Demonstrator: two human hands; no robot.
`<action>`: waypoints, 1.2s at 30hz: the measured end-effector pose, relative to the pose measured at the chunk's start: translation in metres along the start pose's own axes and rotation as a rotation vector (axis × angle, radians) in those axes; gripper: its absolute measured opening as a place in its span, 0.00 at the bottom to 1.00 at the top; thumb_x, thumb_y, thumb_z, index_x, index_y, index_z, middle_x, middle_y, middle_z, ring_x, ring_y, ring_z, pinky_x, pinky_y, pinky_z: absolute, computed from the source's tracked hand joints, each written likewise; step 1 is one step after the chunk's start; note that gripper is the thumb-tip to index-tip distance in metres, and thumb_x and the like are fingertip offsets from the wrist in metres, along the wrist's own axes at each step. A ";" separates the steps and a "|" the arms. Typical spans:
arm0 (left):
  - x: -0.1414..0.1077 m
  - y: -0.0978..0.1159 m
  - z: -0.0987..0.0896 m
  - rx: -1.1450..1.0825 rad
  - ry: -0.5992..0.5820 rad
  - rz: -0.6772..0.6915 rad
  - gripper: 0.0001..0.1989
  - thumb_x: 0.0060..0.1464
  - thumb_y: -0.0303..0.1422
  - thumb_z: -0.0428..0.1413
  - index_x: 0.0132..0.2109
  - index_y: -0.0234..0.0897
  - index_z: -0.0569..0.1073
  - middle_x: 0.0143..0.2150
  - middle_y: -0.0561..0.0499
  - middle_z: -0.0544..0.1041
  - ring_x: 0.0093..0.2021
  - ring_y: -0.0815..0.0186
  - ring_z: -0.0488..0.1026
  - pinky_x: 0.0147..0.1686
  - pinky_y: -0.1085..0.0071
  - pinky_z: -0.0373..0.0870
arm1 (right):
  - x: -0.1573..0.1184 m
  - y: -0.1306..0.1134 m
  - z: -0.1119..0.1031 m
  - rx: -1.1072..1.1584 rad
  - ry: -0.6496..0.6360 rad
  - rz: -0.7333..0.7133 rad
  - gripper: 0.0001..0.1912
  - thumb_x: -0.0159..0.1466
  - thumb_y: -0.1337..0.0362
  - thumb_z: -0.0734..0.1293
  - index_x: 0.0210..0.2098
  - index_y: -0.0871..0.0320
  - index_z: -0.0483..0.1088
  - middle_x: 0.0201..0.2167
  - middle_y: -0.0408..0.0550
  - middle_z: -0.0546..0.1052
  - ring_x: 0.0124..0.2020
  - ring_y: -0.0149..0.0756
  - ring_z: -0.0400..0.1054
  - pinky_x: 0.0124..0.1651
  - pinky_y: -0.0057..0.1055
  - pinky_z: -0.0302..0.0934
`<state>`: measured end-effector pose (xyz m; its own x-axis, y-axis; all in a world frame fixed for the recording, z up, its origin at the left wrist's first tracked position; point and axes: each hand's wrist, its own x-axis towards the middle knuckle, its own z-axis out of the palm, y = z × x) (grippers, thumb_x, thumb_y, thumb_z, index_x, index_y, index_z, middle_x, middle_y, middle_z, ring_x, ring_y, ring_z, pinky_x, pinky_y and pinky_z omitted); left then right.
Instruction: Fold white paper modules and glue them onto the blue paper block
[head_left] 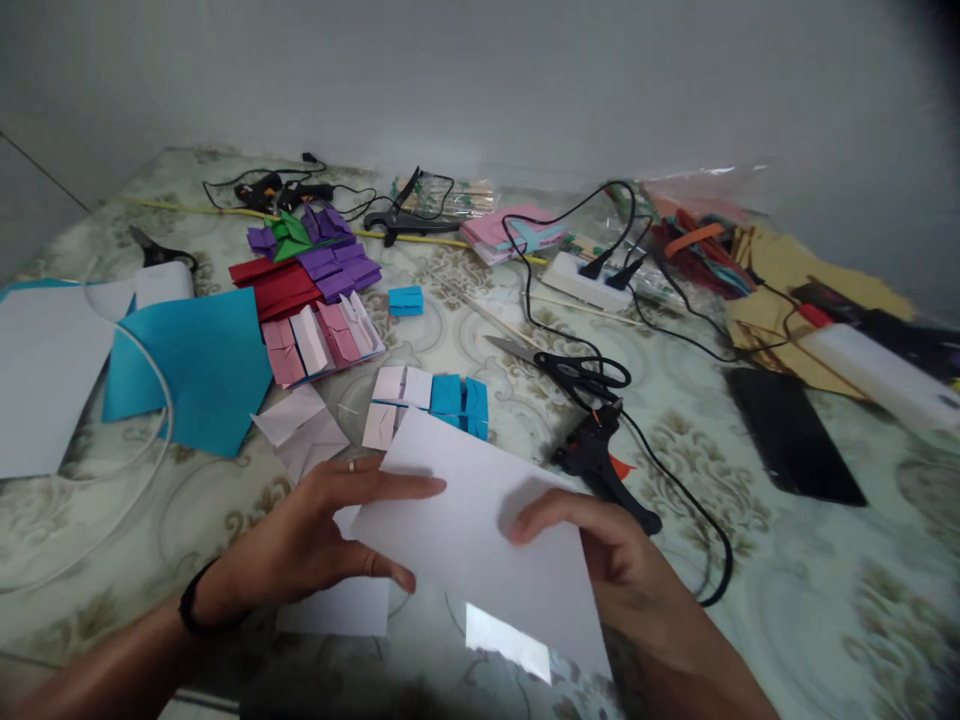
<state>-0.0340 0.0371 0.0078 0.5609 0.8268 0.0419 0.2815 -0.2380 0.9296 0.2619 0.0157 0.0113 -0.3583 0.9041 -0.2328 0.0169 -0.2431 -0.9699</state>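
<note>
A sheet of white paper is held up, tilted, above the table. My right hand grips its right side, thumb on top and the other fingers hidden underneath. At its left side is my left hand, index finger stretched over the sheet and the ringed finger passing behind it. The left thumb stands apart, below the sheet's lower edge. Another white paper piece lies beneath my left hand. Just beyond the sheet are folded light pink pieces and folded blue pieces.
Black-handled scissors and a black glue gun with its cord lie right of centre. A phone and power strip are farther right. Blue sheets, a white cable and folded purple pieces lie left.
</note>
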 end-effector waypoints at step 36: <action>-0.001 0.000 0.026 0.187 0.229 0.023 0.14 0.63 0.31 0.64 0.55 0.46 0.83 0.48 0.51 0.88 0.43 0.63 0.86 0.42 0.74 0.82 | 0.010 0.017 0.032 -0.031 0.278 -0.032 0.14 0.65 0.55 0.74 0.28 0.57 0.78 0.22 0.45 0.79 0.23 0.33 0.73 0.26 0.26 0.68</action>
<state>-0.0143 0.0233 -0.0013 0.3850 0.9083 0.1636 0.4209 -0.3305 0.8448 0.2287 0.0094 -0.0054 -0.0892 0.9740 -0.2084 0.0399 -0.2055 -0.9778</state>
